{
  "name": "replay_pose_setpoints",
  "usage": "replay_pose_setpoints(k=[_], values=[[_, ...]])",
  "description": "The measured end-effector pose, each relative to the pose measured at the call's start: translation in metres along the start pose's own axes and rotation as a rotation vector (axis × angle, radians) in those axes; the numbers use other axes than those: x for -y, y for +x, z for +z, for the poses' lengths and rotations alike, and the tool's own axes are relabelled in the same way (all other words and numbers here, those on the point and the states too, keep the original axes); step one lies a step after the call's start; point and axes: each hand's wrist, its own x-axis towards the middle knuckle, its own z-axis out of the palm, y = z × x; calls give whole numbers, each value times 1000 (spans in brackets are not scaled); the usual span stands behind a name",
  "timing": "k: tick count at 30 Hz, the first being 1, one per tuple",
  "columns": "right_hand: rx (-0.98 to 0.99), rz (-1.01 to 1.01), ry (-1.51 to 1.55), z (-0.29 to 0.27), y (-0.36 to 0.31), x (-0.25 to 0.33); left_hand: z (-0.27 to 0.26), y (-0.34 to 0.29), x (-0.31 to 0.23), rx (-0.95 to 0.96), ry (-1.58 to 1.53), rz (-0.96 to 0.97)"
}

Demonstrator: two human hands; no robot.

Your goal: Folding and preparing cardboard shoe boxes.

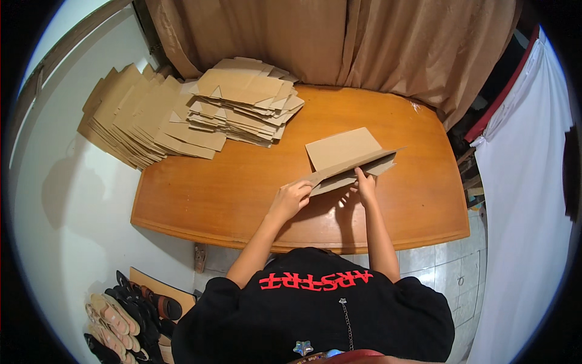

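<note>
Between my hands is a partly folded brown cardboard box (344, 150), tilted above the near middle of the wooden table. One broad panel of it stands out on the far side, and its folded walls and flaps are on the side facing me. My left hand (293, 197) grips the box's left end with bent fingers. At the near side, my right hand (365, 185) pinches a flap, its thumb on top and the other fingers partly hidden beneath. Shadows of my right hand and arm fall on the tabletop.
On the wooden table (212, 200), a neat stack of flat cardboard boxes (242, 91) lies at the far left. Beside it, a leaning row of cardboard blanks (130, 115) reaches the wall. A brown curtain (291, 36) hangs behind; shoes (130, 315) sit on the floor at lower left.
</note>
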Motion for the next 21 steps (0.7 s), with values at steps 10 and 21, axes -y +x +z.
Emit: replay_pose_setpoints(k=[10,21], values=[[-276,-152,137,1,-25,-26,-42,-18,15,333,-278,-260],[-304,-304,-72,-20,-96,-15,-90,-34,61,-276,-179,-582]])
